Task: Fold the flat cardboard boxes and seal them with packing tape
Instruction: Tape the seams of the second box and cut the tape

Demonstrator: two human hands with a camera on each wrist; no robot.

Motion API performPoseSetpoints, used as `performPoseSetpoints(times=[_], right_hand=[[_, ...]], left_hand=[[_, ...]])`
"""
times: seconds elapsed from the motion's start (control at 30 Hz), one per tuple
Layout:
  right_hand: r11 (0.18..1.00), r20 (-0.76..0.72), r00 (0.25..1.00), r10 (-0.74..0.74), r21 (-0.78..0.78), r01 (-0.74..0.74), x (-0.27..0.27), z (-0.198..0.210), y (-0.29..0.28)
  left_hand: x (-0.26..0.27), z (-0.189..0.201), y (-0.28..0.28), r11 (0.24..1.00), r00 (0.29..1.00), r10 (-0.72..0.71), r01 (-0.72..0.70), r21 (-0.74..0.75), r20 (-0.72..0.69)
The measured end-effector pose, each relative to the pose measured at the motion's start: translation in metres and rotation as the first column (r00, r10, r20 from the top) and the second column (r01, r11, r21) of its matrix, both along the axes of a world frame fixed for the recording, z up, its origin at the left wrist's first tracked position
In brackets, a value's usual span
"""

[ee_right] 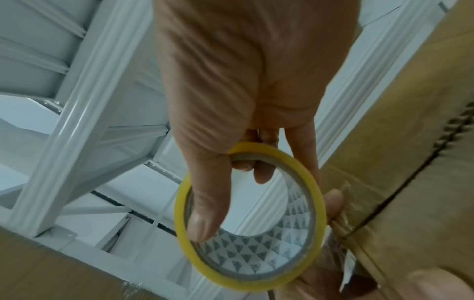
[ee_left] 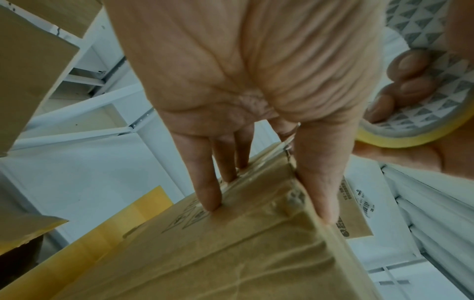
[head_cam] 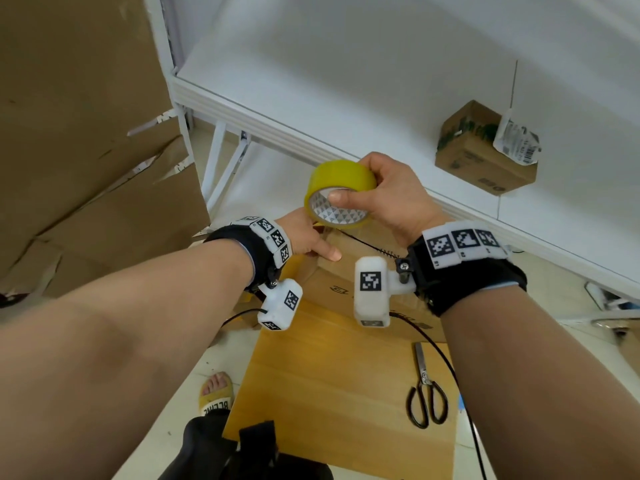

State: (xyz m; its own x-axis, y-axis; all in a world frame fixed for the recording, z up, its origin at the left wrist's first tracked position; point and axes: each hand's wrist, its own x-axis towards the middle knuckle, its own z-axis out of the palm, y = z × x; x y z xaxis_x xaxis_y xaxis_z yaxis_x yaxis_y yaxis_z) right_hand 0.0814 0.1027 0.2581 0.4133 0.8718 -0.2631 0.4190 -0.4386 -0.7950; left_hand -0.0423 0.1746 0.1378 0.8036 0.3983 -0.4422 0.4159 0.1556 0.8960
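Note:
A brown cardboard box (head_cam: 330,287) stands on a yellow wooden table (head_cam: 322,393); clear tape lies wrinkled over its top and corner (ee_left: 269,249). My left hand (head_cam: 311,240) presses straight fingers (ee_left: 207,182) on the taped top, with the thumb down the adjoining side. My right hand (head_cam: 367,183) holds a yellow roll of packing tape (head_cam: 336,174) just above the box's far edge, thumb inside the patterned core (ee_right: 205,213) and fingers over the outside. A short stretch of tape runs from the roll (ee_right: 316,199) to the box (ee_right: 410,162).
Black-handled scissors (head_cam: 426,393) lie on the table at the right. A small printed carton (head_cam: 485,154) sits on the white shelf (head_cam: 346,81) behind. Large flat cardboard sheets (head_cam: 86,133) lean at the left. A foot in a yellow sandal (head_cam: 215,393) is on the floor.

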Motion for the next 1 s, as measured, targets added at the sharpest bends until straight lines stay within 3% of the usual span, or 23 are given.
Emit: performPoseSetpoints(times=[0.23,0.43,0.73,1.0], right_hand=[[0.977,0.187,0.964,0.190,-0.136,-0.166,-0.003,0.026,0.021],[0.977,0.184,0.966,0.183,-0.148,-0.156,-0.002,0.027,0.023],[0.988,0.111,0.988,0.103,-0.129,-0.088,0.001,0.026,0.014],[0.981,0.111,0.985,0.132,-0.159,-0.114,0.006,0.029,-0.002]], left_hand=[[-0.001,0.008,-0.003,0.999,0.999,0.004,-0.006,-0.039,-0.033],[-0.001,0.011,-0.005,0.993,0.993,0.114,-0.114,-0.009,-0.014],[-0.004,0.009,-0.002,0.986,0.989,0.142,-0.145,-0.086,-0.038],[-0.010,0.009,-0.004,0.978,0.983,0.182,-0.182,-0.098,-0.010]])
